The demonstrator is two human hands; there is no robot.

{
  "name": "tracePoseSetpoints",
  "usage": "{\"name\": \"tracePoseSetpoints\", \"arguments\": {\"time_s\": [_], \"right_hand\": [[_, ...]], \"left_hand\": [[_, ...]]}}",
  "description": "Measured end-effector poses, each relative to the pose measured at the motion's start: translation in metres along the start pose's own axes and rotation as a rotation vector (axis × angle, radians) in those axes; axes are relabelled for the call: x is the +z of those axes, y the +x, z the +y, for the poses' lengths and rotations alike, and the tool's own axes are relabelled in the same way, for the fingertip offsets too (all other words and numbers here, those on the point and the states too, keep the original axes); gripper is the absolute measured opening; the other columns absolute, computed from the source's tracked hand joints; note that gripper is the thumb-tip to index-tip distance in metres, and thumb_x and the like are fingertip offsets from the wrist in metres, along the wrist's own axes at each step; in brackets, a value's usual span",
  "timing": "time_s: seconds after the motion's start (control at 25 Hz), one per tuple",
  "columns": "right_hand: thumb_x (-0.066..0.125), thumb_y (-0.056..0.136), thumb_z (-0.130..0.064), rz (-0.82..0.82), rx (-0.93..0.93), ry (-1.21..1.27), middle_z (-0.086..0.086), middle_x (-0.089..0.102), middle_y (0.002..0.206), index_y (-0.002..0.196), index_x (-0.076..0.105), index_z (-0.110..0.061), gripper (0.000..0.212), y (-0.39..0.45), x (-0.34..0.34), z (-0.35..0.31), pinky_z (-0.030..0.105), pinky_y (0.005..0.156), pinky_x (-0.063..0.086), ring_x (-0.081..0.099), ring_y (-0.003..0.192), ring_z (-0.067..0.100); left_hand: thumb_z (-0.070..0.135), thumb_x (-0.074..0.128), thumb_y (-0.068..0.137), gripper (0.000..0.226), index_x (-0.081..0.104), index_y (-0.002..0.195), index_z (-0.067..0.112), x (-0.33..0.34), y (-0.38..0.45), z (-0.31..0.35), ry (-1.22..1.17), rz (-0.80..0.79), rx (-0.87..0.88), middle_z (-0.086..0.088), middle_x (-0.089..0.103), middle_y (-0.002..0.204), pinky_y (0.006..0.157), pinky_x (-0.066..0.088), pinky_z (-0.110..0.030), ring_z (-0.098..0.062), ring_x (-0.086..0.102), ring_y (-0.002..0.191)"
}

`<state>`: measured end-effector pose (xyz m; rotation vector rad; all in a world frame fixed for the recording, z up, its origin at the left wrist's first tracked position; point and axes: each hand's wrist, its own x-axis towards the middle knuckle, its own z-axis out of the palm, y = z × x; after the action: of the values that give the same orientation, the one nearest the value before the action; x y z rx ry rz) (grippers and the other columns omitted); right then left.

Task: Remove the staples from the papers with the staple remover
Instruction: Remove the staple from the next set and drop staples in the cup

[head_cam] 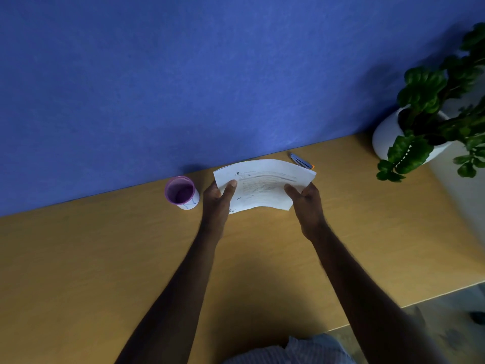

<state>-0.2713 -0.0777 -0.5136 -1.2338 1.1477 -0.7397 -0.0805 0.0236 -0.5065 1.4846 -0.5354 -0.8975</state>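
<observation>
A white sheaf of printed papers (265, 183) is held up over the wooden desk, bowed upward in the middle. My left hand (217, 203) grips its left edge with the thumb on top. My right hand (307, 203) grips the right edge the same way. A metal staple remover (300, 161) with an orange tip lies on the desk just behind the papers' far right corner, near the blue wall. No staple can be made out on the papers.
A white cup with a purple inside (181, 193) stands left of my left hand. A potted green plant in a white pot (401, 135) sits at the far right. The blue partition (183, 88) bounds the desk (91, 258) at the back.
</observation>
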Motion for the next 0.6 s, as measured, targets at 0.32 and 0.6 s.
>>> {"name": "tracePoseSetpoints", "arguments": {"time_s": [0.32, 0.6], "right_hand": [[0.063, 0.103, -0.019, 0.022, 0.045, -0.164, -0.002, 0.075, 0.114, 0.126, 0.065, -0.015, 0.023, 0.004, -0.004, 0.015, 0.032, 0.084, 0.059, 0.072, 0.103, 0.013], [0.069, 0.099, -0.017, 0.053, 0.223, -0.234, 0.002, 0.076, 0.103, 0.111, 0.068, -0.012, 0.013, 0.003, -0.007, 0.056, 0.043, 0.077, 0.062, 0.074, 0.093, 0.027]], "left_hand": [[0.018, 0.055, 0.107, 0.021, 0.069, 0.122, 0.018, -0.003, 0.009, -0.013, -0.054, 0.029, -0.110, 0.005, 0.078, 0.116, 0.090, 0.059, -0.030, -0.016, 0.073, 0.111], [0.016, 0.057, 0.105, 0.019, 0.069, 0.120, 0.012, 0.000, 0.028, -0.056, 0.090, 0.128, -0.374, -0.010, 0.073, 0.126, 0.093, 0.054, -0.037, -0.028, 0.070, 0.111]]}}
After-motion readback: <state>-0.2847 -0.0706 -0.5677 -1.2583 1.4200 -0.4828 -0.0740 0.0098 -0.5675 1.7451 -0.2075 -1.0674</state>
